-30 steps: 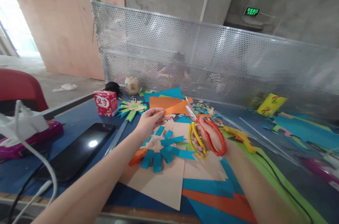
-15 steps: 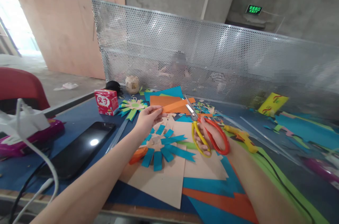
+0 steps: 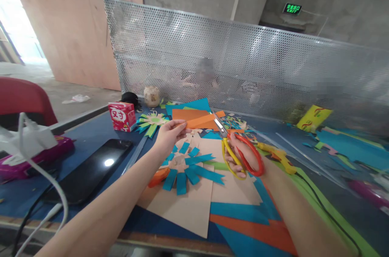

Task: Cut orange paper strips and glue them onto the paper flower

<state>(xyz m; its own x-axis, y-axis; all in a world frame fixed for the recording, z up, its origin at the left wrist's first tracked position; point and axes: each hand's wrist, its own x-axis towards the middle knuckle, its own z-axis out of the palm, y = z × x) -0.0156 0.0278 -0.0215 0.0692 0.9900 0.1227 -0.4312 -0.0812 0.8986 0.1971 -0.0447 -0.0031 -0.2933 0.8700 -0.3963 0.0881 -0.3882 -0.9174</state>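
The left hand [image 3: 170, 135] pinches an orange strip [image 3: 200, 121]; the right hand [image 3: 247, 153] grips scissors [image 3: 223, 130] at the strip's right end.

A black smartphone [image 3: 91, 172] is lying at the left. A red carton [image 3: 122, 116] is standing beyond it. A perforated metal partition [image 3: 182, 38] is rising behind the carton. An illuminated EXIT sign [image 3: 292, 9] is glowing at upper right.
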